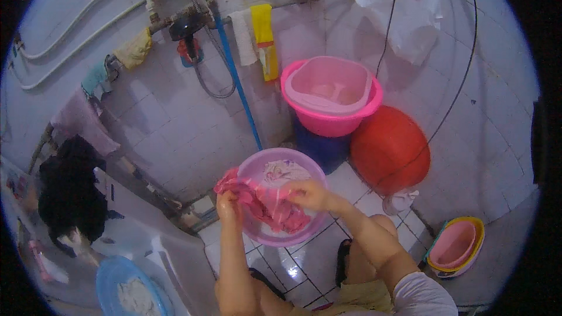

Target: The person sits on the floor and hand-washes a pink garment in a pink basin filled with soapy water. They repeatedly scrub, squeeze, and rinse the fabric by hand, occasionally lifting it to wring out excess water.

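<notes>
A wet pink-red cloth point(275, 209), perhaps a garment, is stretched between my two hands over a round light-purple basin point(283, 240). My left hand point(227, 203) grips its left end at the basin's rim, and part of the cloth bunches up above that hand. On the other side my right hand point(310, 194) pinches the cloth's upper right part, fingers closed. The cloth's lower part hangs down into the basin. Behind it, a pale patterned cloth point(285, 169) lies in the basin against the far side.
A red tub point(391, 151) leans by the wall, beside stacked pink basins point(328, 124) on a dark blue bucket point(321, 149). Small nested basins point(453, 247) stand at right. Lower left, a blue basin point(108, 284) holds white cloth. A blue pole point(241, 90) leans upright behind the purple basin.
</notes>
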`<act>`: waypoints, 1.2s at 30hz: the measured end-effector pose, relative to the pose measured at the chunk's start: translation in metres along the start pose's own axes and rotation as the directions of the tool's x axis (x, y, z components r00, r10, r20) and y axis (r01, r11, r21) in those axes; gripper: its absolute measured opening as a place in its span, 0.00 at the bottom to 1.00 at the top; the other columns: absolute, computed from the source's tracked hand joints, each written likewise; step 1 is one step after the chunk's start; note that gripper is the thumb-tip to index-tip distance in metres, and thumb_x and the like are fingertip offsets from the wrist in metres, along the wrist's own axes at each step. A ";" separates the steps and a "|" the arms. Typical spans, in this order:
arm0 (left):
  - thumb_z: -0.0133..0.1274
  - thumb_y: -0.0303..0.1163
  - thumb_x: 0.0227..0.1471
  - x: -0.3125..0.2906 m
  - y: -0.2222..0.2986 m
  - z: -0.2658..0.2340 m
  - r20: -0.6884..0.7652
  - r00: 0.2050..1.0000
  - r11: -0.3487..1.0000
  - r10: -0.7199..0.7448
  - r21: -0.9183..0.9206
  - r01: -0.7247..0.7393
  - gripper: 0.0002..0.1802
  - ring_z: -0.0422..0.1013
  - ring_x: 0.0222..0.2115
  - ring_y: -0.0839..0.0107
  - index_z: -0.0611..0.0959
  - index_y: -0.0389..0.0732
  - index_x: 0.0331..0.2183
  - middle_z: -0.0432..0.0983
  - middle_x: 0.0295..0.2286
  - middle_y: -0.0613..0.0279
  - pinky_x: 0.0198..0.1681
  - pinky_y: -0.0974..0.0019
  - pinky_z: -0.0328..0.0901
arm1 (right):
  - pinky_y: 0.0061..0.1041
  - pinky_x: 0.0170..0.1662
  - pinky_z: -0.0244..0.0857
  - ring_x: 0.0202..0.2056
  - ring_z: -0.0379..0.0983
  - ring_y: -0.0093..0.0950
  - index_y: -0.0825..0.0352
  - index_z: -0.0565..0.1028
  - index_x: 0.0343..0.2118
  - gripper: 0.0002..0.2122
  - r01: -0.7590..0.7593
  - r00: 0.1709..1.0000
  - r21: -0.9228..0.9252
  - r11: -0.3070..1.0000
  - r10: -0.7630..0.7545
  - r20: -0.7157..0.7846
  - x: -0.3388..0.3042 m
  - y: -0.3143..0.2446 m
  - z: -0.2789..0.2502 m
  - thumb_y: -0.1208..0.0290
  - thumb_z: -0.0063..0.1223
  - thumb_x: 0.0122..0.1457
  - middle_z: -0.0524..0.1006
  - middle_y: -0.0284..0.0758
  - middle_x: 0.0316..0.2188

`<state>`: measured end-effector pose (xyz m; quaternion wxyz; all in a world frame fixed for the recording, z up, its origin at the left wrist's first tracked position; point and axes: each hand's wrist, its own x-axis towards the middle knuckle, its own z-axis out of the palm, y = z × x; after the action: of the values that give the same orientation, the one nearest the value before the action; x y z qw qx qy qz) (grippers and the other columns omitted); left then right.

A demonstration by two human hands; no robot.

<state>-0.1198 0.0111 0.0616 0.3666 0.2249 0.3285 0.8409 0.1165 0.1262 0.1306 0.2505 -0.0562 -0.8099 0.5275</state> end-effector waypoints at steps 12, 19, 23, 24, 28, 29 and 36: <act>0.40 0.29 0.57 -0.016 -0.013 0.046 0.381 0.896 0.972 -0.231 0.139 0.191 0.20 0.68 0.45 0.66 0.68 0.36 0.51 0.69 0.47 0.58 0.50 0.65 0.64 | 0.31 0.52 0.58 0.47 0.65 0.36 0.65 0.75 0.38 0.15 0.131 0.991 -0.087 0.988 -0.133 -0.017 0.024 -0.033 0.029 0.85 0.47 0.46 0.68 0.37 0.40; 0.42 0.28 0.57 -0.024 0.021 0.084 0.175 0.862 0.864 -0.476 0.276 0.421 0.25 0.66 0.48 0.69 0.62 0.39 0.57 0.63 0.52 0.58 0.52 0.67 0.61 | 0.35 0.54 0.58 0.50 0.63 0.41 0.65 0.73 0.44 0.19 -0.015 0.932 -0.226 0.974 -0.068 -0.355 0.031 -0.038 0.037 0.76 0.55 0.46 0.66 0.42 0.47; 0.44 0.40 0.57 -0.022 0.021 0.087 0.155 0.874 0.885 -0.461 0.150 0.441 0.31 0.64 0.51 0.65 0.59 0.42 0.59 0.61 0.54 0.57 0.54 0.65 0.59 | 0.33 0.51 0.60 0.47 0.67 0.40 0.67 0.73 0.44 0.18 -0.132 0.982 -0.313 0.941 0.080 -0.172 0.026 -0.028 0.019 0.71 0.54 0.47 0.72 0.43 0.43; 0.44 0.43 0.57 -0.023 0.024 0.088 0.169 0.891 0.905 -0.421 0.139 0.401 0.32 0.64 0.51 0.65 0.59 0.41 0.59 0.61 0.54 0.56 0.54 0.65 0.59 | 0.33 0.50 0.60 0.46 0.67 0.40 0.67 0.73 0.42 0.17 -0.132 0.977 -0.353 0.926 0.062 -0.203 0.027 -0.028 0.015 0.72 0.54 0.46 0.72 0.42 0.42; 0.42 0.45 0.55 -0.019 0.024 0.077 0.247 0.906 0.938 -0.344 0.039 0.345 0.33 0.59 0.55 0.64 0.61 0.41 0.58 0.60 0.54 0.56 0.58 0.62 0.53 | 0.36 0.48 0.60 0.42 0.66 0.40 0.67 0.75 0.33 0.11 -0.074 0.958 -0.497 0.864 -0.077 -0.277 0.050 -0.078 -0.006 0.71 0.55 0.45 0.73 0.41 0.37; 0.42 0.48 0.54 -0.023 0.022 0.078 0.224 0.925 0.949 -0.308 0.142 0.282 0.35 0.57 0.55 0.64 0.59 0.40 0.58 0.61 0.53 0.57 0.59 0.62 0.49 | 0.36 0.48 0.60 0.42 0.66 0.40 0.67 0.75 0.33 0.11 -0.036 0.949 -0.536 0.843 -0.139 -0.283 0.056 -0.087 -0.012 0.71 0.55 0.45 0.73 0.41 0.36; 0.63 0.36 0.42 -0.048 0.009 0.103 0.388 0.903 0.710 -0.185 0.688 -0.150 0.45 0.63 0.50 0.63 0.57 0.37 0.56 0.65 0.49 0.53 0.51 0.62 0.61 | 0.27 0.34 0.65 0.29 0.71 0.26 0.69 0.73 0.30 0.07 -0.017 0.927 -0.227 0.974 -0.070 -0.368 0.099 -0.140 -0.024 0.74 0.53 0.47 0.76 0.36 0.27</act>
<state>-0.0302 0.0097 0.1321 0.3243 0.5236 0.5366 0.5769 0.0659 0.1206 0.2959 0.3990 -0.1724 -0.8028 0.4081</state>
